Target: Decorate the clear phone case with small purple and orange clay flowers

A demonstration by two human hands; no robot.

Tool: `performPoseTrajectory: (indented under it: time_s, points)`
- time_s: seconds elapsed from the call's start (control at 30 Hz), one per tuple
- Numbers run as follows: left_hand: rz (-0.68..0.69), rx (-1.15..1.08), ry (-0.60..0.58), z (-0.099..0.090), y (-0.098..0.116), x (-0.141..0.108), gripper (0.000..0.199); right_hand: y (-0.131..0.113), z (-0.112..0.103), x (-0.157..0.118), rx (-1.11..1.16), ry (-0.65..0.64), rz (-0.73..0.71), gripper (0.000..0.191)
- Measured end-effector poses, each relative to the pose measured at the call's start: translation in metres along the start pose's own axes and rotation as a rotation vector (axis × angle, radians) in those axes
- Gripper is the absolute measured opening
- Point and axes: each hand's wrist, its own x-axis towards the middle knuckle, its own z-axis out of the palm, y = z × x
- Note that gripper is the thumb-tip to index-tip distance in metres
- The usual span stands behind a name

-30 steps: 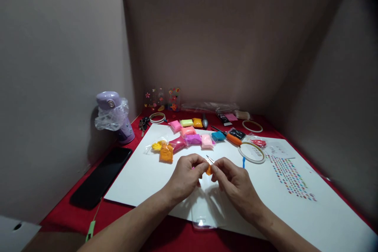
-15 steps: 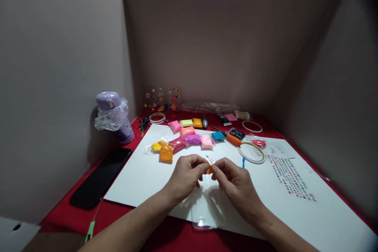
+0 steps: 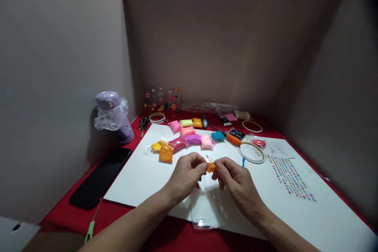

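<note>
Between both hands is a small orange clay packet [image 3: 210, 167], pinched at its left edge by my left hand [image 3: 189, 171] and at its right edge by my right hand [image 3: 234, 177]. The fingers of each hand are closed on it. Just behind the packet shows a thin, pointed metal tip [image 3: 209, 158]; the rest of it is hidden, and I cannot tell whether it lies on the board or is held. Below the hands, a clear phone case [image 3: 206, 212] lies over the front edge of the white board [image 3: 141, 185].
Several coloured clay packets [image 3: 193, 139] lie behind the hands. An orange-handled tool [image 3: 234, 139], a hoop [image 3: 251, 161] and gem stickers [image 3: 291, 179] are to the right. On the left are a black phone [image 3: 100, 177] and a purple bottle [image 3: 125, 132]. Grey walls surround the red cloth [image 3: 59, 212].
My hands have drawn slightly apart, and more of the orange packet shows between the fingertips. Everything else stays in place.
</note>
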Motion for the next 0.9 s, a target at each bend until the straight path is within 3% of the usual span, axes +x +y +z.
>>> performPoseTrajectory:
  time_s: [0.33,0.63,0.9]
  points:
    - [-0.012,0.007,0.021,0.0,0.001,0.0,0.025,-0.003,-0.001,0.002,0.008,-0.005,-0.008,0.025]
    - [0.038,0.023,0.132,-0.003,-0.005,0.001,0.026,0.01,-0.009,0.009,0.119,0.066,0.068,0.028]
    - [0.0,-0.063,0.035,0.0,-0.001,0.001,0.031,0.007,-0.003,0.009,0.229,-0.088,0.088,0.029]
